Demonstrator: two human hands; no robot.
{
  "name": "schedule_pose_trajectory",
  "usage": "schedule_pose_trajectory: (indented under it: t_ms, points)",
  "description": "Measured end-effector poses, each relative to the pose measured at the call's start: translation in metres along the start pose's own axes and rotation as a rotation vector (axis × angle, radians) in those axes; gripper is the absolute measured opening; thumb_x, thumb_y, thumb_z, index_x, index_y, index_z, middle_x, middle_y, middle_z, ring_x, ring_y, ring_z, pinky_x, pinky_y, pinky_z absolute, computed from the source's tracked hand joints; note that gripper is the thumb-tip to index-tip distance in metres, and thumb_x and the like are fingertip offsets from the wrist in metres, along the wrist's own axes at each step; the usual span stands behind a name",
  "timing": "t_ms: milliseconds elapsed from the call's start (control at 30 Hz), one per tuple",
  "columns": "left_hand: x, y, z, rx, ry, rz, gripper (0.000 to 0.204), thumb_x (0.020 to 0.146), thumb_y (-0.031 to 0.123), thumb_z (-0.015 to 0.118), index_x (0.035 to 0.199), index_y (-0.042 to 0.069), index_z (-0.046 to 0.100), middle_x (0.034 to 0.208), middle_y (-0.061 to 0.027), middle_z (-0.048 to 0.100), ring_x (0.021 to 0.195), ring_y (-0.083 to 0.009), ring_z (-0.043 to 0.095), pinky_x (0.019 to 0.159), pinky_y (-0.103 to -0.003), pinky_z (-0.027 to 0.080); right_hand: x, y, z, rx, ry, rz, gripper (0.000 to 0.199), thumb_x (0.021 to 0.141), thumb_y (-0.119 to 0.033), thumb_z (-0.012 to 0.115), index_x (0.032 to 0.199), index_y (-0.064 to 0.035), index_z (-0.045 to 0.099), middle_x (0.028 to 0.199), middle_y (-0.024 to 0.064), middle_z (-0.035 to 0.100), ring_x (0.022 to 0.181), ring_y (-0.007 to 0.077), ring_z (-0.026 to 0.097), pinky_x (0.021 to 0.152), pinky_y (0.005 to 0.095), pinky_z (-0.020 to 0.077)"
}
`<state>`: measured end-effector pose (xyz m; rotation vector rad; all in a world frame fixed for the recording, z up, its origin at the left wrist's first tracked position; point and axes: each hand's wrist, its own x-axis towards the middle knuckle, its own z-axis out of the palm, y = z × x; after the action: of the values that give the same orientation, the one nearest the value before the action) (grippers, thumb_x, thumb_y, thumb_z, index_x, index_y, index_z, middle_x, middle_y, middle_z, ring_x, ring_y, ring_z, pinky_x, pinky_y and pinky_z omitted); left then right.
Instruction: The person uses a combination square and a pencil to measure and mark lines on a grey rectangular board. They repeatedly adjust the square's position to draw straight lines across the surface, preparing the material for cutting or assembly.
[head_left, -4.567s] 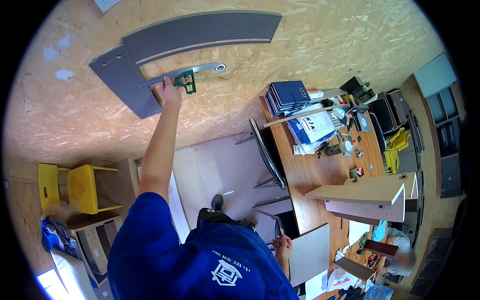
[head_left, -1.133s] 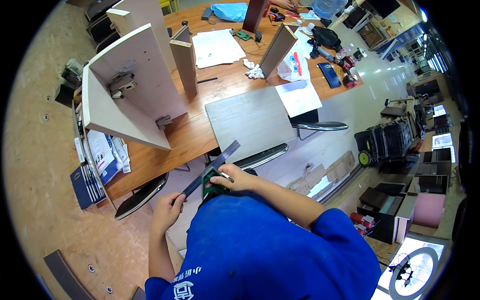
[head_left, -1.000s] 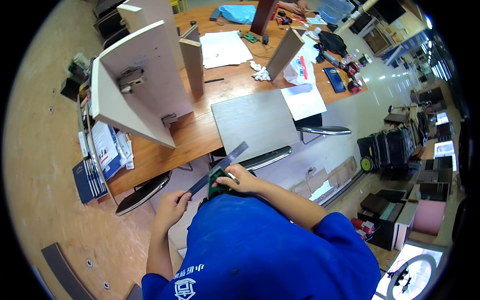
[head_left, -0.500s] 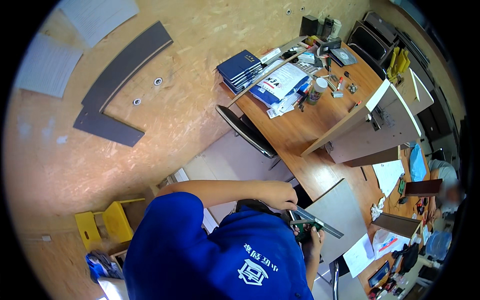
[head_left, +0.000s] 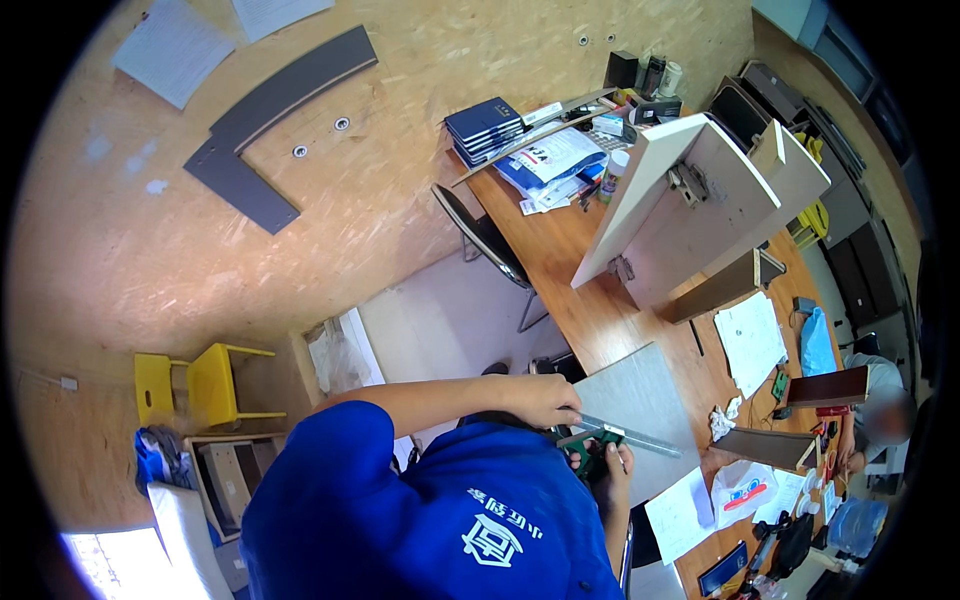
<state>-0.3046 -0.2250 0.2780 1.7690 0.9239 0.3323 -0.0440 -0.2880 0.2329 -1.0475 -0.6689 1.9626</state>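
My left hand (head_left: 545,399) is closed at the near-left end of a metal ruler (head_left: 645,438), its fingers pinching that end. My right hand (head_left: 618,472) is closed around a green-and-black fitting (head_left: 588,455) below the ruler, thumb up against it. The fitting's exact kind is hard to make out, and part of it is hidden by the fingers. The ruler's far end reaches over a grey board (head_left: 650,385) that lies at the wooden table's edge. My blue shirt (head_left: 420,500) fills the lower middle.
The wooden table (head_left: 545,255) carries an upright pale cabinet assembly (head_left: 690,220), blue books (head_left: 483,125), paper sheets (head_left: 750,340) and a brown panel (head_left: 765,447). A black chair (head_left: 480,235) stands left of it. Yellow chairs (head_left: 215,385) are at left. Another person (head_left: 880,400) sits at far right.
The whole view has shifted, so the table's things appear lower and further left. The ruler lies at a flatter slant, and both hands keep their hold.
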Motion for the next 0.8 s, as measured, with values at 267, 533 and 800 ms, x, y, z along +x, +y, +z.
schedule_pose_trajectory:
  t_ms: [267,533,800]
  points:
    - [-0.002,0.035,0.053,-0.074,0.188,-0.015,0.026,0.100,0.026,0.064,0.107,0.001,0.062,0.073,-0.0211,0.069,0.062,-0.0341,0.067,0.062,-0.042,0.051,-0.012,0.008,-0.025,-0.241,-0.088,0.011,0.012,0.100,-0.008,0.064,0.104,0.0035,0.063,0.082,0.0129,0.069,0.066,0.0186,0.069,0.060,0.0298,0.0579]
    - [-0.001,0.036,0.057,-0.176,0.138,-0.038,0.019,0.102,0.019,0.060,0.109,0.002,0.060,0.066,-0.0158,0.067,0.061,-0.0279,0.069,0.061,-0.038,0.052,-0.018,-0.004,-0.019,-0.161,-0.120,-0.012,0.015,0.103,-0.011,0.061,0.104,0.0041,0.063,0.087,0.0124,0.070,0.068,0.0182,0.068,0.061,0.0289,0.0573]
    - [0.010,0.033,0.028,-0.170,0.087,0.042,0.019,0.103,0.018,0.057,0.113,0.001,0.059,0.063,-0.0131,0.067,0.058,-0.0264,0.069,0.062,-0.036,0.053,-0.005,-0.004,-0.004,-0.265,-0.079,-0.049,0.017,0.103,-0.012,0.061,0.107,0.0036,0.061,0.088,0.0122,0.069,0.068,0.0179,0.067,0.060,0.0293,0.0561]
